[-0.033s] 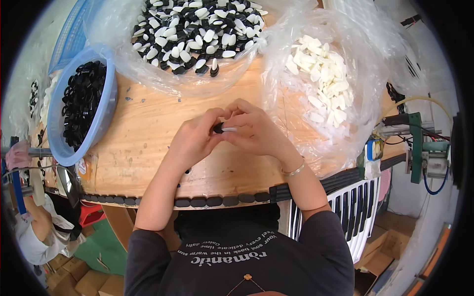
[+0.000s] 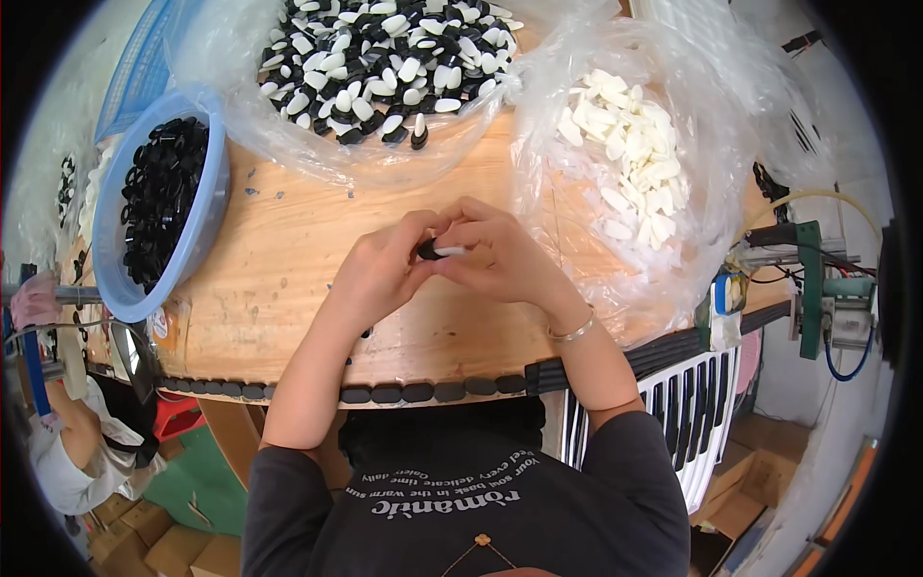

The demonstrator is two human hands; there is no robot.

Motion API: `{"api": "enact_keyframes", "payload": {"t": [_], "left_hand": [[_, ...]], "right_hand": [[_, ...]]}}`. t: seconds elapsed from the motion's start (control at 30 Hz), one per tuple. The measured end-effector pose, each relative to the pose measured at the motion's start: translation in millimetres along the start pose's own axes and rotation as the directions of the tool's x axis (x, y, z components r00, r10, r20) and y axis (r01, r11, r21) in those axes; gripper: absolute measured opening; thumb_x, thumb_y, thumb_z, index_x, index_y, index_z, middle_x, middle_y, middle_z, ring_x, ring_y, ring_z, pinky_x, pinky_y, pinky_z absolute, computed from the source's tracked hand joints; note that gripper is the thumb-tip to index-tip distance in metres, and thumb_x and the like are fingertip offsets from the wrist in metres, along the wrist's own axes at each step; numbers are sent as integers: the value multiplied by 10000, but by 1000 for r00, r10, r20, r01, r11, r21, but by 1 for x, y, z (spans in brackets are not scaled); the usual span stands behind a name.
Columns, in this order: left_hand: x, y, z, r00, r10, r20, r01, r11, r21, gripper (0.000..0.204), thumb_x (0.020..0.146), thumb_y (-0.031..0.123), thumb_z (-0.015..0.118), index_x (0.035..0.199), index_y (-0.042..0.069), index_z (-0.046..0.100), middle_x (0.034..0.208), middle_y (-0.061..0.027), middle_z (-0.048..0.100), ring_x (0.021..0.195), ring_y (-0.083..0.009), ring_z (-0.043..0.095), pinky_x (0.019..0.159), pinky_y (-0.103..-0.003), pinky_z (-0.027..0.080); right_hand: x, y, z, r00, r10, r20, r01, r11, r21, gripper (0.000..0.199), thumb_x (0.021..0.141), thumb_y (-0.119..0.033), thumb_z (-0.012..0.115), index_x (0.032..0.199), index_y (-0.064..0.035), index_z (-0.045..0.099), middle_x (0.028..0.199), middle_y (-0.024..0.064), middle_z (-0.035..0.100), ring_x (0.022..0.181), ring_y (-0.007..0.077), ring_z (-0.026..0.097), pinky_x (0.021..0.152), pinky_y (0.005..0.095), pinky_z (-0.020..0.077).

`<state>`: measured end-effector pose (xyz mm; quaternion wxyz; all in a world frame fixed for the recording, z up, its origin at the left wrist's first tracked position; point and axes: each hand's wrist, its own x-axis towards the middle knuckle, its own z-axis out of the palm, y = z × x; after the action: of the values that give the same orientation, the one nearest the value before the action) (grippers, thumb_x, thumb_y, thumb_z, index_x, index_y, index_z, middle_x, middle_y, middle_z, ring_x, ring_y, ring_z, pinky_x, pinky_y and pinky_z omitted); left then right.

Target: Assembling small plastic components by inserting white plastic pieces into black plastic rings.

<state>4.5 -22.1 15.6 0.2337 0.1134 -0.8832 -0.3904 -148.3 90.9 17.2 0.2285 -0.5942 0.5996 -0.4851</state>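
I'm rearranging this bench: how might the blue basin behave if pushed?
The blue basin probably stays rigid, its rim showing a smooth curve. It may feel somewhat weighty, with many black pieces inside. Those might spill if it tips, since its top is open.

L hand [image 2: 373, 267] & R hand [image 2: 502, 260] meet up in the mid., in front of the chest [image 2: 442, 462]. L arm [image 2: 312, 380] leans up to the R; R arm [image 2: 604, 370] leans up to the L. Wrists [image 2: 562, 308] are well apart. L thumb [image 2: 419, 276] & pointer pinch, R thumb [image 2: 460, 270] & fingers pinch too. Fingertips v. close; can't tell if they touch. Other fingers curl in.
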Motion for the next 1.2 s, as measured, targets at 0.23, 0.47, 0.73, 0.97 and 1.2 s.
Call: {"api": "enact_keyframes", "payload": {"t": [0.23, 0.47, 0.73, 0.97, 1.2], "left_hand": [[3, -9, 11, 962, -185, -199, 48, 837, -546, 270, 792, -55, 673, 1028, -10, 550, 887, -97, 646, 779, -149, 638, 708, -249, 517], [2, -5, 13, 950, -199, -239, 47, 852, -521, 137, 817, -123, 580, 919, -32, 580, 913, -93, 615, 824, -134, 624, 767, -249, 506], [2, -2, 23, 950, -185, -252, 21, 843, -538, 107, 877, -78, 527, 938, 9, 519, 970, -42, 524, 830, -89, 482, 764, -211, 409], [4, 9, 23, 915, -352, -198, 83, 643, -761, 138, 869, -64, 535, 988, 6, 534, 966, -39, 532, 760, -97, 468, 717, -208, 405], [7, -3, 14, 949, 20, -314, -135, 926, -352, 102, 798, -94, 587, 869, -21, 577, 932, -107, 609, 741, -153, 537, 691, -231, 440]], "right_hand": [[3, 11, 3, 931, 359, 72, -297, 626, 721, 175, 915, -106, 608, 1030, 25, 631, 923, 68, 666, 774, 119, 635, 711, 233, 522], [1, 11, 10, 961, 272, 50, -241, 733, 636, 193, 913, -101, 609, 1058, 26, 616, 916, 56, 661, 813, 123, 635, 757, 243, 524], [1, 1, 19, 917, 251, -310, -78, 875, 478, 209, 864, 20, 622, 1058, 9, 544, 980, 85, 642, 835, 116, 632, 735, 215, 512], [2, -4, 19, 860, 180, -476, 109, 848, 519, 341, 804, 24, 701, 1064, -29, 486, 941, 97, 658, 806, 126, 650, 696, 229, 524], [-1, -13, 1, 860, -386, -333, 297, 910, -288, 326, 710, -30, 784, 938, -47, 551, 903, 123, 676, 736, 215, 674, 625, 261, 535]]}}
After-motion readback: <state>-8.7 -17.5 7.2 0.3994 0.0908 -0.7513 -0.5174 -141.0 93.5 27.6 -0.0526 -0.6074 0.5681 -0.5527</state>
